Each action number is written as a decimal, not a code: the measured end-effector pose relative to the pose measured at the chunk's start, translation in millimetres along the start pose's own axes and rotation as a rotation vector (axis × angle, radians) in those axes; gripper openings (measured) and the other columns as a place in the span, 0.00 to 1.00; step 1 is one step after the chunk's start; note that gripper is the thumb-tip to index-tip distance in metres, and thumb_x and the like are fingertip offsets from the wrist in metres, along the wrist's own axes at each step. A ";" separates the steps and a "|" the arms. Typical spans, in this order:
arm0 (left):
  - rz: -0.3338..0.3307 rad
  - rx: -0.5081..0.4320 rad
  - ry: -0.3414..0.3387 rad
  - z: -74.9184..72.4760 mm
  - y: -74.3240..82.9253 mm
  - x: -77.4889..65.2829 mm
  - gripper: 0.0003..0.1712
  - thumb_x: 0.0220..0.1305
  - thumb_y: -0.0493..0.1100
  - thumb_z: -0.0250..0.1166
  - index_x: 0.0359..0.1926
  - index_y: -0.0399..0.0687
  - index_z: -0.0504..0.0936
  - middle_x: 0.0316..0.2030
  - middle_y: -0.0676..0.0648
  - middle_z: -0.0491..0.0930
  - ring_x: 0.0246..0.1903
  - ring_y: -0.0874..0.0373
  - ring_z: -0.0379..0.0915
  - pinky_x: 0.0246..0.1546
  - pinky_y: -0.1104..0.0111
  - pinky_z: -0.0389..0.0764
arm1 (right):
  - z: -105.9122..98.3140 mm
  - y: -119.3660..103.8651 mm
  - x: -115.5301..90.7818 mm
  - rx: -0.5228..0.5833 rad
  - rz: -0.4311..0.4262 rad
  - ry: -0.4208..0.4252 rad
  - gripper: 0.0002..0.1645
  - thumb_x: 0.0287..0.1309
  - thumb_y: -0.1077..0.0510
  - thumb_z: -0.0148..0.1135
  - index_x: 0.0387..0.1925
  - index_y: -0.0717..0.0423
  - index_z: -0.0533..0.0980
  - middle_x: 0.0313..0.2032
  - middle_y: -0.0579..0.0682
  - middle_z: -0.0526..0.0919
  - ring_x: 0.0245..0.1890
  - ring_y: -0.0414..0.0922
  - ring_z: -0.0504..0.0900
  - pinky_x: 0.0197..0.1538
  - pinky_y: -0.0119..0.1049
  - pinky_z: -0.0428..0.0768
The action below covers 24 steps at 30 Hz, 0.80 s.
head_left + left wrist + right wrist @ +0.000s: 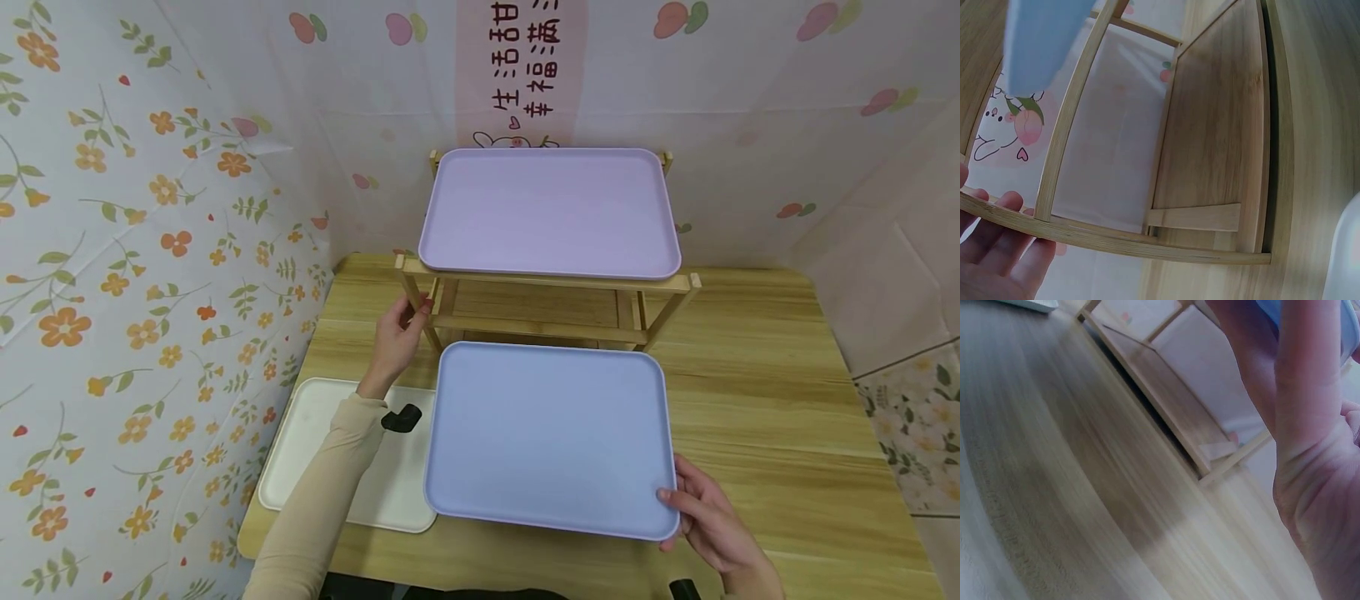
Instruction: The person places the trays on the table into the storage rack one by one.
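My left hand (395,343) grips the front left post of a light wooden rack (525,325). In the left wrist view, the fingers (1034,265) curl around that post. With my right hand (711,518) I hold a light blue rectangular tray (551,437) by its lower right corner, thumb over the rim. The tray is in front of the rack, above the table, and nothing lies on it. On the rack's top rests a lilac tray (551,212). A bare wooden shelf (1210,125) shows lower in the rack.
A white tray (405,500) lies on the wooden table (772,417) at the left, partly covered by my left forearm and the blue tray. Patterned cloth (150,292) hangs at the left and behind the rack. A tiled surface (915,417) borders the right side.
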<state>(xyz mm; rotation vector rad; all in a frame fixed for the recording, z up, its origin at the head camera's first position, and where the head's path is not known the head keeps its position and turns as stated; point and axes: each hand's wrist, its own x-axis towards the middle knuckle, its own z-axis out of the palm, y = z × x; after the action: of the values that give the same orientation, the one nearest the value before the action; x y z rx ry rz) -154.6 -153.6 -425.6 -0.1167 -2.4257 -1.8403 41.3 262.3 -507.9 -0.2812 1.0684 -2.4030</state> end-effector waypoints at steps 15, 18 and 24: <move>-0.018 -0.037 -0.014 -1.3 0.4 -1.8 0.19 0.70 0.32 0.51 0.58 0.24 0.71 0.54 0.25 0.75 0.58 0.35 0.72 0.59 0.53 0.74 | 3.4 -8.4 24.2 0.028 -0.071 -0.061 0.37 0.64 0.80 0.24 0.68 0.57 0.61 0.51 0.61 0.81 0.38 0.54 0.87 0.31 0.38 0.84; -0.011 -0.033 -0.014 -1.3 0.2 -2.5 0.19 0.70 0.31 0.51 0.58 0.23 0.71 0.54 0.25 0.75 0.58 0.35 0.73 0.59 0.53 0.74 | 3.8 -8.6 28.8 0.036 -0.076 -0.053 0.36 0.63 0.81 0.25 0.67 0.58 0.62 0.50 0.61 0.81 0.38 0.54 0.87 0.31 0.38 0.84; -0.005 -0.024 -0.019 -1.8 1.4 -4.1 0.19 0.70 0.32 0.51 0.58 0.23 0.71 0.53 0.25 0.76 0.57 0.34 0.73 0.59 0.50 0.73 | 2.0 -8.4 36.2 0.061 -0.086 -0.034 0.36 0.64 0.80 0.24 0.66 0.58 0.64 0.50 0.61 0.81 0.39 0.55 0.87 0.31 0.39 0.84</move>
<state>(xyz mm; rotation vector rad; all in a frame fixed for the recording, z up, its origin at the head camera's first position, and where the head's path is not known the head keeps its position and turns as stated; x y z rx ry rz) -150.4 -155.0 -424.3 -0.1304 -2.4191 -1.8798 8.0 247.3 -500.7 -0.3525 0.9843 -2.4925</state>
